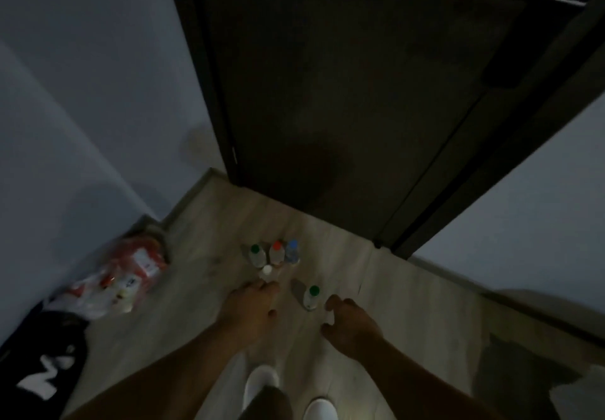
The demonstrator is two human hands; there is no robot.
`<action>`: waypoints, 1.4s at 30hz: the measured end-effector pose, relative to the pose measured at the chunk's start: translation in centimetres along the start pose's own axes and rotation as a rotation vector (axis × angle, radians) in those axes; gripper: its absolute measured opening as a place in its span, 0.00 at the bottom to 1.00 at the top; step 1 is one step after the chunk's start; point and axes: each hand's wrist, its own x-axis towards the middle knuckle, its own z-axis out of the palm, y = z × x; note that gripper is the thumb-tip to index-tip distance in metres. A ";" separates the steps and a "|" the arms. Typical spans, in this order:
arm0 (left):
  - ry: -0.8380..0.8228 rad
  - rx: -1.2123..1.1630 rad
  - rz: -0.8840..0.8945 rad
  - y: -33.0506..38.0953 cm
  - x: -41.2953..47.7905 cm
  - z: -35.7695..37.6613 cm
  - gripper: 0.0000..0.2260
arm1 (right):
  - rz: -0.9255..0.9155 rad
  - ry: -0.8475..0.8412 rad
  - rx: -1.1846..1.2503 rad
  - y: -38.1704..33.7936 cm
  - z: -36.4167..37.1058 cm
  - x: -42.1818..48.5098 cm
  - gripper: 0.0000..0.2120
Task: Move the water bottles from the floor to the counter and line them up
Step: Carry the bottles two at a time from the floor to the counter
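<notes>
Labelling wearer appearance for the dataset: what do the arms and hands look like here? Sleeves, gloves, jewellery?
Left hand and right hand are bare, with no gloves. Left forearm and right forearm are bare to the frame edge, with no sleeves in view. No watch, ring or band is visible, but the frame is dim and blurred, so small items could be missed.

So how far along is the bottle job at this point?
Done: nothing; all five stand on the floor. In hand: none yet; the left hand reaches toward the white-cap bottle, the right hand toward the near green-cap bottle. Left: carrying those plus the far green-cap bottle, red-cap bottle and blue-cap bottle to the counter, which is not in view.
</notes>
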 end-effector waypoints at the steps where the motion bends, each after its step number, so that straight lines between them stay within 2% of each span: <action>1: -0.007 -0.008 -0.010 -0.1 0.8 -0.2 0.22 | -0.004 -0.024 -0.001 0.0 -0.3 1.0 0.24; 7: -0.043 -0.093 -0.052 -1.8 6.9 -1.3 0.22 | 0.019 -0.074 -0.006 -0.1 -2.8 7.4 0.25; 12: -0.113 -0.144 -0.092 -3.5 11.4 -1.8 0.21 | 0.033 -0.138 -0.025 -0.7 -4.4 12.8 0.22; 19: -0.235 -0.261 -0.235 -5.2 16.3 1.5 0.22 | 0.054 -0.230 -0.022 0.0 -4.7 21.4 0.20; 26: -0.307 -0.387 -0.387 -6.1 21.1 8.1 0.22 | 0.051 -0.334 -0.129 1.8 -0.9 29.6 0.21; 31: -0.296 -0.447 -0.429 -7.1 25.3 12.0 0.21 | 0.032 -0.396 -0.129 2.5 3.3 34.6 0.20; 35: -0.283 -0.491 -0.477 -7.8 28.5 15.3 0.20 | 0.103 -0.437 -0.098 3.6 7.1 38.4 0.17; 39: -0.287 -0.552 -0.519 -7.6 30.6 18.3 0.19 | 0.181 -0.399 -0.019 5.0 9.6 41.1 0.16; 42: -0.294 -0.579 -0.521 -7.4 31.8 20.0 0.17 | 0.214 -0.369 -0.130 5.9 11.1 42.7 0.21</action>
